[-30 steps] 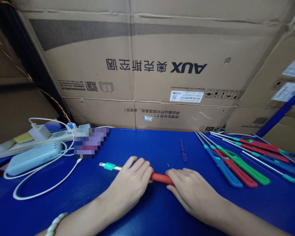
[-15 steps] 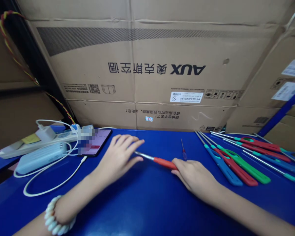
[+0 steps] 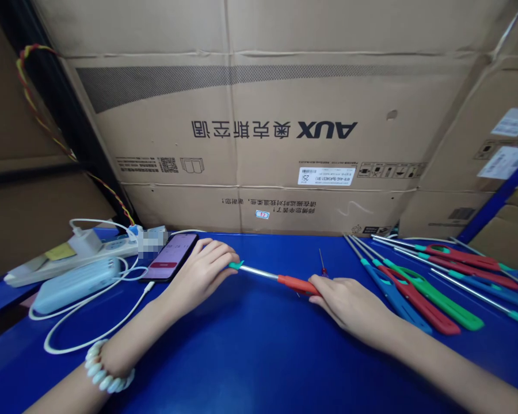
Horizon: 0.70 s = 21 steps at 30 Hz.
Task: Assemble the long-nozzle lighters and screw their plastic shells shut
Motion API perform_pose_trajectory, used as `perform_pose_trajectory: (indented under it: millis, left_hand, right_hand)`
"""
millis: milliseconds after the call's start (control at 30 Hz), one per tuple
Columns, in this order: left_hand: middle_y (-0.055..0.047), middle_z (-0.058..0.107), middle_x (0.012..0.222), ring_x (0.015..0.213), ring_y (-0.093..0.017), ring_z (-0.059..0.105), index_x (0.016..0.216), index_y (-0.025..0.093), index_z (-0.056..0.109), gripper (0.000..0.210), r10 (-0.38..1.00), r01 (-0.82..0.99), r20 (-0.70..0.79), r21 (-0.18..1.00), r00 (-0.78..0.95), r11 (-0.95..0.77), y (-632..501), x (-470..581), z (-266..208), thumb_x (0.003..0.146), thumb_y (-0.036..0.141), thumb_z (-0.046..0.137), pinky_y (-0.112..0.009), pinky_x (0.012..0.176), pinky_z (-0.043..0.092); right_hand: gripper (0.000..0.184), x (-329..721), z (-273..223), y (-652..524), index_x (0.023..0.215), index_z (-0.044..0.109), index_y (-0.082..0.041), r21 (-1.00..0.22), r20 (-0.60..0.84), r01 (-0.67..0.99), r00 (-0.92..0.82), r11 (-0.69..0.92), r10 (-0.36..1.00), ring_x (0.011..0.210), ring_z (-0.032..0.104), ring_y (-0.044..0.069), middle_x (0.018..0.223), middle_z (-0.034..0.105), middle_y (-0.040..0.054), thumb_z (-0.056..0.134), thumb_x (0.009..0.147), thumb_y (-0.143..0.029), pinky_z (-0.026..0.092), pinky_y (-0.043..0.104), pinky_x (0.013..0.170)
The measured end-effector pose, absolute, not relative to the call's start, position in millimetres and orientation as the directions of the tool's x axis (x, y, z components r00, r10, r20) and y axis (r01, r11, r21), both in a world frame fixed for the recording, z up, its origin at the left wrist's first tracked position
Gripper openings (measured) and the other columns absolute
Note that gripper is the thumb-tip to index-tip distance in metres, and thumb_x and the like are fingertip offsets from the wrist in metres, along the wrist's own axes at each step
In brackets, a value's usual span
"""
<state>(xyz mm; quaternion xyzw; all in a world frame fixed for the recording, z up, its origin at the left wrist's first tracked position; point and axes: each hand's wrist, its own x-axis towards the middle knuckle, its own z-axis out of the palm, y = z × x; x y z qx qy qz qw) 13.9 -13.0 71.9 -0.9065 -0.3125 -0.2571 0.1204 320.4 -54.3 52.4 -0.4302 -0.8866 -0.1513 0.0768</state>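
My right hand (image 3: 343, 299) is closed around the red handle of a long-reach lighter (image 3: 291, 283), held slanting above the table. Its bare metal tube points left toward my left hand (image 3: 209, 265). The fingers of my left hand pinch a small teal plastic piece (image 3: 235, 265) at the tube's far end; most of this piece is hidden by the fingers. Behind my right hand lies a small screwdriver (image 3: 323, 269), its grip partly covered. A thin tip shows just below the red handle, and I cannot tell what it belongs to.
Several long-reach lighters (image 3: 431, 299) with blue, red and green handles lie at the right. At the left are a phone (image 3: 168, 261), a light-blue power bank (image 3: 75, 282), a power strip (image 3: 34, 270) and white cables. A cardboard box (image 3: 250, 103) stands behind the blue table (image 3: 242, 368).
My left fingers, spread near the tube end before, have closed, and the teal piece now shows there. The lighter appears slightly farther right. The whole view has shifted a little downward.
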Motion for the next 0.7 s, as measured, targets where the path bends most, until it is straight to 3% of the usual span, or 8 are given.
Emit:
perform_pose_trajectory:
  millis: [167,433,700]
  left_hand:
    - [-0.005,0.061,0.093,0.091,-0.019,0.052,0.107,0.017,0.057,0.019,0.489,0.575,0.489,-0.032,0.722,-0.818,-12,15,71,0.099,0.023,0.040,-0.037,0.086,0.034]
    - [-0.008,0.060,0.105,0.100,-0.023,0.050,0.124,0.017,0.051,0.031,0.524,0.624,0.455,-0.092,0.720,-0.776,-11,13,70,0.097,0.033,0.046,-0.039,0.089,0.034]
    - [-0.007,0.061,0.095,0.092,-0.022,0.050,0.099,0.014,0.058,0.020,0.486,0.606,0.440,-0.185,0.755,-0.774,-15,23,68,0.099,0.020,0.038,-0.040,0.086,0.032]
  right_hand:
    - [0.013,321,54,-55,0.082,0.045,-0.021,0.179,0.278,0.775,-0.631,0.606,0.724,0.054,0.064,0.020,0.066,0.065,0.0000,0.053,0.092,-0.022,0.031,0.026,0.048]
    - [0.009,324,54,-52,0.086,0.046,-0.019,0.148,0.242,0.785,-0.619,0.602,0.747,0.059,0.065,0.021,0.072,0.067,0.0015,0.053,0.092,-0.020,0.032,0.026,0.049]
    - [0.012,321,52,-56,0.083,0.046,-0.020,0.213,0.279,0.761,-0.648,0.613,0.708,0.054,0.062,0.019,0.067,0.065,0.0005,0.050,0.094,-0.024,0.032,0.027,0.049]
